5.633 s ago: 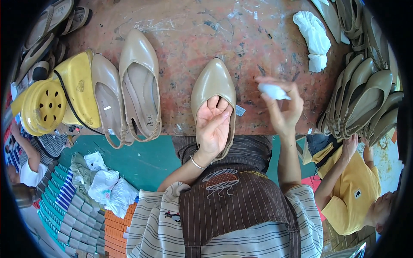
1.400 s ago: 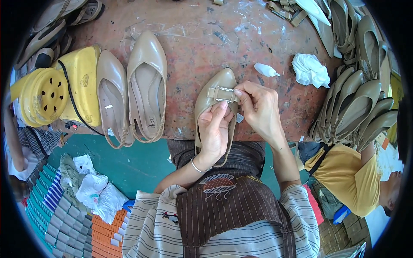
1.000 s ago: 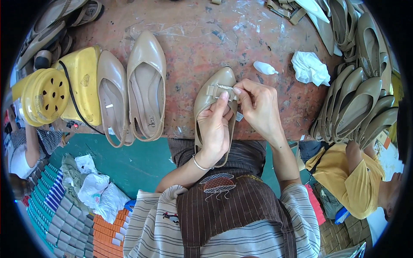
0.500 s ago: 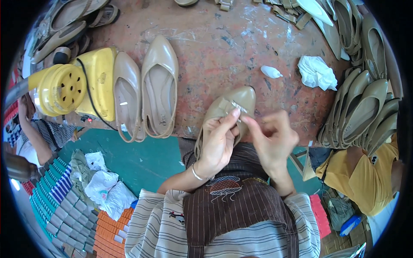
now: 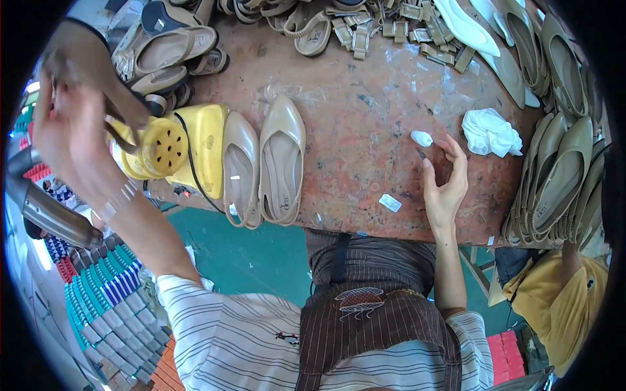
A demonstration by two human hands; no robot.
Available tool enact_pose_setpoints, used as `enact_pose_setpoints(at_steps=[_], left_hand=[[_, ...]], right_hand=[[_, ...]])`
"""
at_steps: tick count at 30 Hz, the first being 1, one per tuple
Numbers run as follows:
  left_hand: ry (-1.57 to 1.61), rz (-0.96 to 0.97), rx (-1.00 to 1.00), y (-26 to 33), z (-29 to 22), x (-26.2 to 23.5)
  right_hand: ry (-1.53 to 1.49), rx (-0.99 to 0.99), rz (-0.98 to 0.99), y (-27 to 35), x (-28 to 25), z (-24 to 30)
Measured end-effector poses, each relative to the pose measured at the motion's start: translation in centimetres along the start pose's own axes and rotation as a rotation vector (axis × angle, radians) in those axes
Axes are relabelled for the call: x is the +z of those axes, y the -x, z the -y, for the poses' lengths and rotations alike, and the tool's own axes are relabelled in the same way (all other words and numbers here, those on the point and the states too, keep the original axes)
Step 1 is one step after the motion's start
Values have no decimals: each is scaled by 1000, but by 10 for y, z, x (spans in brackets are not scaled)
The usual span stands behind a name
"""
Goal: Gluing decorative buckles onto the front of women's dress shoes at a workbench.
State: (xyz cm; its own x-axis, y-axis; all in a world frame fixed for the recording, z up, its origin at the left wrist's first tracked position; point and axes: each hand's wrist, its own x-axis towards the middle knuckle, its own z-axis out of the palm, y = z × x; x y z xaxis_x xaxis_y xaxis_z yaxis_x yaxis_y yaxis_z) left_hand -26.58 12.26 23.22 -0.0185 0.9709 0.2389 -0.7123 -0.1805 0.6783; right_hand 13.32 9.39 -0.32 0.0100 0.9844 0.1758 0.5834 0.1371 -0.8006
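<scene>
My left hand [image 5: 78, 137] is raised at the far left, smeared by motion, its fingers closed on a slingback shoe [image 5: 94, 68] held above the yellow machine [image 5: 208, 146]. The shoe is blurred and partly cut off by the picture's dark rim. Over the table, my right hand [image 5: 445, 179] is open, thumb and fingers apart. Its fingertips are beside a small white bottle [image 5: 421, 138] lying on its side; no grip on it shows. A small whitish label [image 5: 390, 203] lies to the left of my right hand.
Two shiny beige slingbacks [image 5: 282, 156] stand beside the machine. Crumpled white paper [image 5: 491, 132] lies right of the bottle. Stacked beige shoes [image 5: 554, 186] line the right edge; bow pieces [image 5: 394, 29] and sandals [image 5: 176, 49] lie at the back. A person in yellow [image 5: 561, 287] is at right.
My left hand has swung from the table's front edge to the far left with the shoe. My right hand has left the shoe and moved out toward the white bottle. The view has shifted.
</scene>
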Motion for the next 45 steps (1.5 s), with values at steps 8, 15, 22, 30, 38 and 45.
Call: enact_pose_setpoints(at_steps=[8,15,22,30,38,45], left_hand=[[-687,-915,190,-92,-38,-97],[-1040,-426,-746,101,139,-35],[-123,-871,-146,127,235,-68],[525,-554,-165,145,263,-7],[397,-687,-194,181,317,38],[199,-768,-306,174,321,40]], right_hand=[[30,-56,-15,-11,16,-6],[7,-105,-26,-18,22,-4],[-502,68,-21,-3,17,-4],[-478,-14,162,23,-7,14],[-240,-164,389,26,-16,17],[-131,-273,443,15,-5,20]])
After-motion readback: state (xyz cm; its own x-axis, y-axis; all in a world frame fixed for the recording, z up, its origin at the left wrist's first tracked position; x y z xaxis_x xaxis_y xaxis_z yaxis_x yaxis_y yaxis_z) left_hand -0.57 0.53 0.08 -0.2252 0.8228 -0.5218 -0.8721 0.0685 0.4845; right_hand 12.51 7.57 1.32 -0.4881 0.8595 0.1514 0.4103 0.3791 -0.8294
